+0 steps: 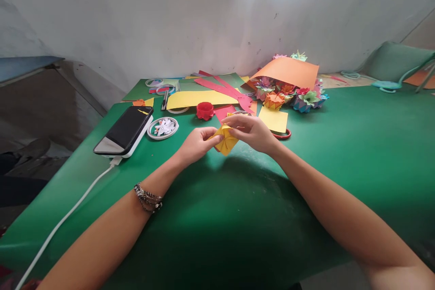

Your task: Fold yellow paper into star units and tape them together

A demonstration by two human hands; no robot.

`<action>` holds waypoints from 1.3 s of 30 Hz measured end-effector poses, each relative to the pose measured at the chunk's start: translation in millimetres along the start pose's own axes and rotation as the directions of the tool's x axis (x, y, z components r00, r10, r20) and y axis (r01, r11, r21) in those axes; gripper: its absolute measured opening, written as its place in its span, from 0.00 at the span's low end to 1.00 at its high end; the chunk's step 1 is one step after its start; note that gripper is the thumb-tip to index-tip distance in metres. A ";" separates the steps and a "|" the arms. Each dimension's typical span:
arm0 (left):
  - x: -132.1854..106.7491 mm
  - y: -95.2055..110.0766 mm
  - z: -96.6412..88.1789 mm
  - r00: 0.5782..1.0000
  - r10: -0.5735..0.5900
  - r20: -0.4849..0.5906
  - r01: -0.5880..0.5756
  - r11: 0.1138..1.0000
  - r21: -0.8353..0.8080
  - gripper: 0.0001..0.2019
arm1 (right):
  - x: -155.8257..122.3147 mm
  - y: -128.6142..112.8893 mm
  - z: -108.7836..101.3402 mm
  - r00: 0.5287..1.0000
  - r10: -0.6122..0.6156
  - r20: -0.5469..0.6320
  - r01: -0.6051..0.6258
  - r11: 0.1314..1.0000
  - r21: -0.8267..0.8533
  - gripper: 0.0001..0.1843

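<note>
Both my hands meet over the middle of the green table (356,145). My left hand (196,144) pinches the left side of a folded yellow paper piece (225,142). From the right, my right hand (251,131) grips the same piece, its fingers curled over the top. The paper is creased into several folds and is held just above the table. A beaded bracelet (148,198) sits on my left wrist.
A phone (126,128) lies on a white power bank with a white cable (64,219) at the left. Beyond my hands lie a tape roll (163,128), a red paper ring (205,110), a yellow square (273,119), coloured sheets (200,98), and paper flowers (288,93) under an orange sheet (288,71).
</note>
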State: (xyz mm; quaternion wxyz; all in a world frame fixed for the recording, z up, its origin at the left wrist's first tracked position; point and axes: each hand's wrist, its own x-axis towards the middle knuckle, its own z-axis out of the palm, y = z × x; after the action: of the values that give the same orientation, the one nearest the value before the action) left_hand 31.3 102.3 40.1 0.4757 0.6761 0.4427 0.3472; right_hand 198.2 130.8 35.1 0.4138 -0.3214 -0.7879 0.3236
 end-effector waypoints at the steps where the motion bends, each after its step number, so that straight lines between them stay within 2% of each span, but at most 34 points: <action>1: 0.2 0.2 -0.5 1.000 -0.008 0.004 0.009 1.000 -0.015 0.13 | 0.5 -0.2 -0.6 1.000 0.025 0.011 -0.026 0.997 0.076 0.08; 4: 1.2 -0.2 -3.1 1.000 -0.016 -0.002 0.015 0.997 -0.077 0.13 | 1.7 -1.1 -1.1 0.998 0.056 0.030 -0.061 0.973 0.223 0.07; 8: 3.6 -3.7 -11.8 0.999 -0.039 -0.034 0.032 0.985 -0.168 0.17 | 2.3 -1.8 -0.4 0.996 0.080 0.035 -0.087 0.957 0.277 0.04; 12: 5.6 -8.3 -17.5 1.000 -0.011 -0.006 0.009 0.975 -0.220 0.17 | 1.5 -0.9 1.3 0.992 0.122 0.021 -0.124 0.965 0.233 0.03; 15: 6.6 -10.4 -14.0 0.999 0.034 -0.030 -0.039 0.982 -0.183 0.17 | 0.1 -0.8 3.5 0.990 0.141 0.022 -0.143 0.977 0.158 0.02; 22: 6.2 -13.3 -4.7 0.985 0.124 -0.120 -0.124 0.992 0.007 0.16 | -2.2 -4.5 8.4 0.999 0.034 -0.026 -0.035 0.998 -0.051 0.03; 26: 6.0 -13.7 -3.9 0.979 0.147 -0.140 -0.144 0.989 0.035 0.17 | -3.5 -6.8 11.2 0.998 -0.016 -0.052 0.010 0.992 -0.127 0.03; 30: 6.8 -14.5 -2.2 0.983 0.138 -0.123 -0.142 0.989 -0.027 0.17 | -4.1 -7.4 12.9 0.997 -0.051 -0.056 0.044 0.990 -0.133 0.03; 35: 6.6 -14.1 0.3 0.985 0.135 -0.111 -0.145 0.985 -0.093 0.18 | -3.7 -7.3 13.0 0.998 -0.037 -0.054 0.033 0.997 -0.066 0.02; 39: 6.7 -13.5 0.7 0.988 0.127 -0.093 -0.138 0.983 -0.121 0.19 | -3.8 -8.0 13.0 0.998 -0.039 -0.042 0.036 0.996 -0.085 0.02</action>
State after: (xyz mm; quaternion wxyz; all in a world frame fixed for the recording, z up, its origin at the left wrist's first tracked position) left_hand 30.7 110.4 27.4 0.4745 0.6571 0.3934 0.4339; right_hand 186.8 120.0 33.9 0.4229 -0.3306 -0.7975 0.2753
